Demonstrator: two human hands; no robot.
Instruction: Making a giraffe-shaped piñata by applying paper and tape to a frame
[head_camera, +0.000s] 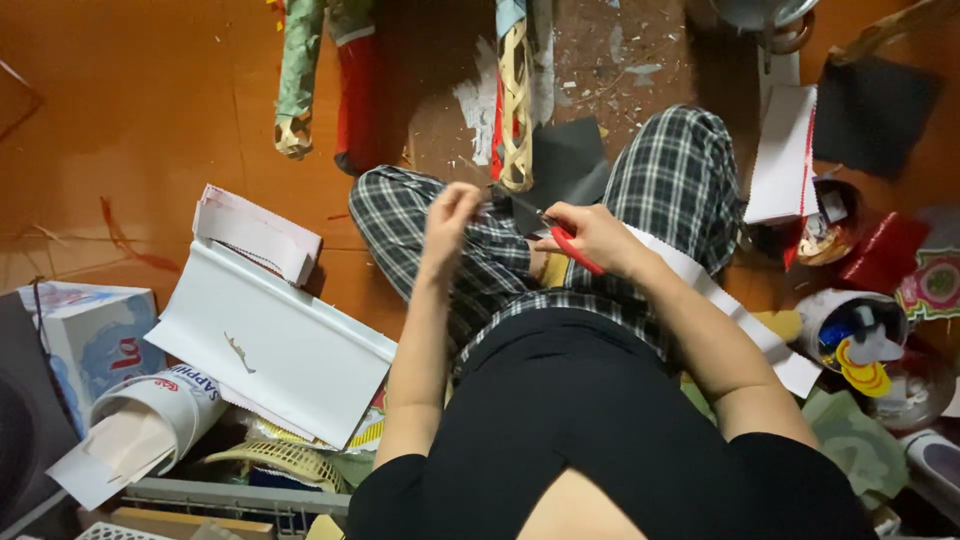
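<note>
Red scissors (575, 247) gripped in right hand (597, 235) | left hand (448, 215) fingers pinching small piece; blades near fingertips | risk: nicked finger; piece slipping

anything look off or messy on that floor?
Yes. Pale scraps and smears litter the orange floor near the woven bamboo piece. The white sheet by the left knee has a small tear. The right hand holds red scissors; the left hand pinches something small.
</note>
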